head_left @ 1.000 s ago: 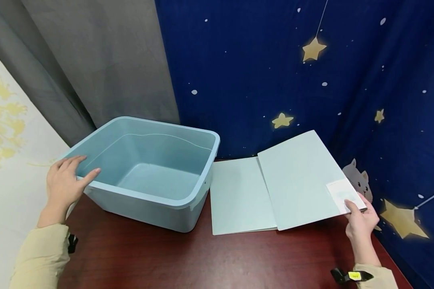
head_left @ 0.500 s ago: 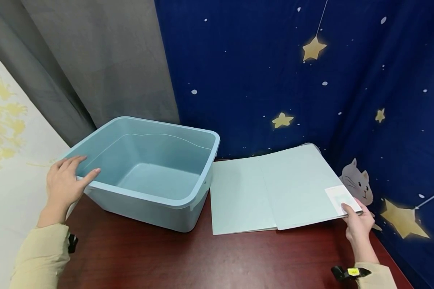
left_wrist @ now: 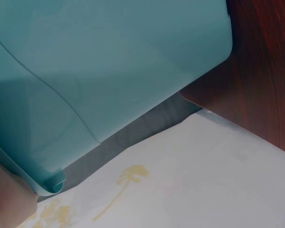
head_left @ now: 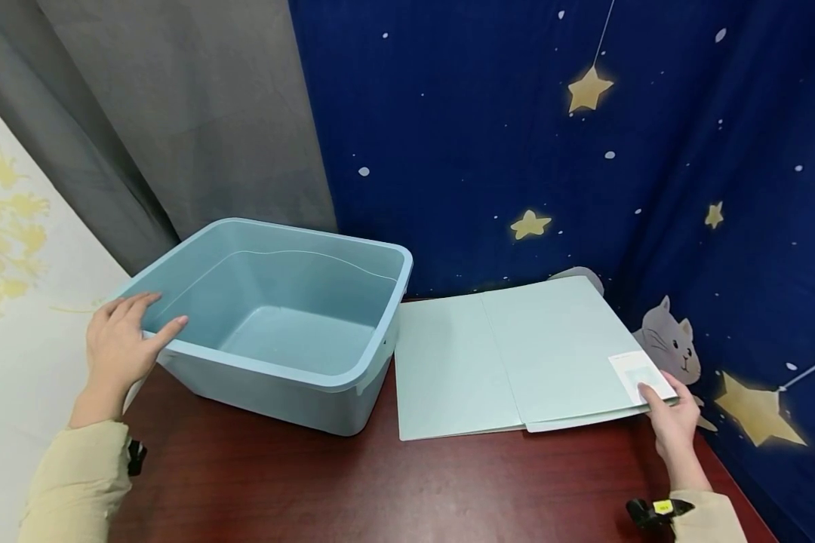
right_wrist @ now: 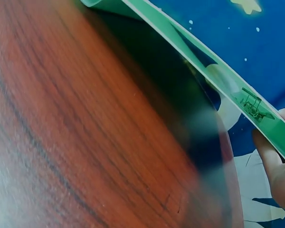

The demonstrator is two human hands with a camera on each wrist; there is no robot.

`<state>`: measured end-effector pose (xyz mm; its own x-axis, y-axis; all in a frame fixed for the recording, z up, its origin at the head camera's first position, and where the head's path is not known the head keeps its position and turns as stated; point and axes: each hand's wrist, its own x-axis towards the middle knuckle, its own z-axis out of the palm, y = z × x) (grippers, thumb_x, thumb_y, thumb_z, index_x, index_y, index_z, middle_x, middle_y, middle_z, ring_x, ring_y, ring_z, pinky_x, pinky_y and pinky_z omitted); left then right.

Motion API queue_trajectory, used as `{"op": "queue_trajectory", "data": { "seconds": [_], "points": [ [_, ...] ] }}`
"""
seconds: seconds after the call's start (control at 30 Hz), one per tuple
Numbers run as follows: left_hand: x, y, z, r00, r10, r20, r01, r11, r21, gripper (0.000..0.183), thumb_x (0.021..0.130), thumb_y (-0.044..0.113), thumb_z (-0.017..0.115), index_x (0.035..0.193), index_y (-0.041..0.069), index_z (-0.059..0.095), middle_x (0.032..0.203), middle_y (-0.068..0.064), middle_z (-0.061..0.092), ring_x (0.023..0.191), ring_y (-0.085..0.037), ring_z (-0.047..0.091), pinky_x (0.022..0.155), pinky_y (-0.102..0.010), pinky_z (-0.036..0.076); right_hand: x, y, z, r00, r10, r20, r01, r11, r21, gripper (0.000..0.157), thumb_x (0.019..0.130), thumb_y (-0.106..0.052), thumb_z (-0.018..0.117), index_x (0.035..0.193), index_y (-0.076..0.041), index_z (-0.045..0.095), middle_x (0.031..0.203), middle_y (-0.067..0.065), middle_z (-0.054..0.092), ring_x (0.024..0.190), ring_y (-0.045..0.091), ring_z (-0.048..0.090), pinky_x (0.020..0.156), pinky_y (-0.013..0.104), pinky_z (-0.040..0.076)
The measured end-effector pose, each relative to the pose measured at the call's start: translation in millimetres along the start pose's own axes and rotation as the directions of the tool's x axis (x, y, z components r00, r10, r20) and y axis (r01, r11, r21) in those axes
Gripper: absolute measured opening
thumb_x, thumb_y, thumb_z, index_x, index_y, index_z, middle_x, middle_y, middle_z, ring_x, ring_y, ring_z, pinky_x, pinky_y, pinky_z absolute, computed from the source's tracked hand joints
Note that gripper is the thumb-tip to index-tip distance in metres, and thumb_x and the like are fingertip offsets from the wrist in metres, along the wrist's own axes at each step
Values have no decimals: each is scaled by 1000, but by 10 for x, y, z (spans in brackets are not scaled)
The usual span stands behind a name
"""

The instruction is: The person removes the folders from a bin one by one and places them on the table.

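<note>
A light blue plastic tub (head_left: 312,369) stands on the table at the left. My left hand (head_left: 118,343) rests on its near left corner, fingers spread over the rim. In the left wrist view, part of that hand (left_wrist: 9,194) appears beside the tub's rim. Pale green flat panels, like a folder (head_left: 550,354), lie to the right of the tub. At the right panel's near corner my right hand (head_left: 675,422) pinches the edge, thumb on a white label (head_left: 641,373). This panel is raised above the table; in the right wrist view its layers (right_wrist: 270,126) are slightly parted.
The dark red wooden table (head_left: 407,490) spans the front. Behind it hang a grey curtain (head_left: 210,113) and a blue starry curtain (head_left: 462,128). A white patterned sheet (head_left: 20,339) borders the left side.
My right hand has lowered the right panel and shifted slightly left with it, so more of the cat on the curtain shows. My left hand and the tub have stayed in place.
</note>
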<state>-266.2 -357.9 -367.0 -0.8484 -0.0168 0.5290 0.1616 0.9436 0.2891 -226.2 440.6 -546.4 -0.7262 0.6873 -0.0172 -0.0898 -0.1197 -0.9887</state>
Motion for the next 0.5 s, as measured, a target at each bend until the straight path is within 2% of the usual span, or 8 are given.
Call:
{"op": "queue_trajectory", "data": {
  "seconds": [0.13,0.3,0.4,0.5],
  "points": [
    [-2,-11,6,1000,3,3,-3,1000,5,68,85,48,51,126,-6,46,126,-30,44,121,-43,31,104,-53,15,-42,-12,-7,1000,-20,16,20,1000,-18,55,78,-7,69,128,-14,49,109,-3,48,72,-5,57,55,10,49],
    [-5,-24,17,1000,0,10,0,1000,7,69,85,49,50,127,-6,45,128,-30,43,122,-44,30,105,-53,13,-96,-54,-20,997,-70,42,73,992,-99,51,80,-9,67,127,-15,50,111,-2,47,75,-6,54,58,8,48],
    [0,-19,11,1000,0,7,0,1000,6,68,85,48,50,127,-5,45,127,-30,44,122,-44,30,104,-53,14,-66,-25,-41,998,-62,15,63,990,-128,48,80,-9,67,125,-18,52,115,1,47,76,-7,53,59,7,47],
    [3,-18,8,1000,-1,2,1,1000,5,67,85,48,51,126,-5,46,126,-30,44,122,-43,31,104,-53,15,-11,20,-73,999,-32,-21,30,995,-95,47,79,-8,67,123,-19,54,115,0,46,74,-7,53,57,6,46]
  ]
}}
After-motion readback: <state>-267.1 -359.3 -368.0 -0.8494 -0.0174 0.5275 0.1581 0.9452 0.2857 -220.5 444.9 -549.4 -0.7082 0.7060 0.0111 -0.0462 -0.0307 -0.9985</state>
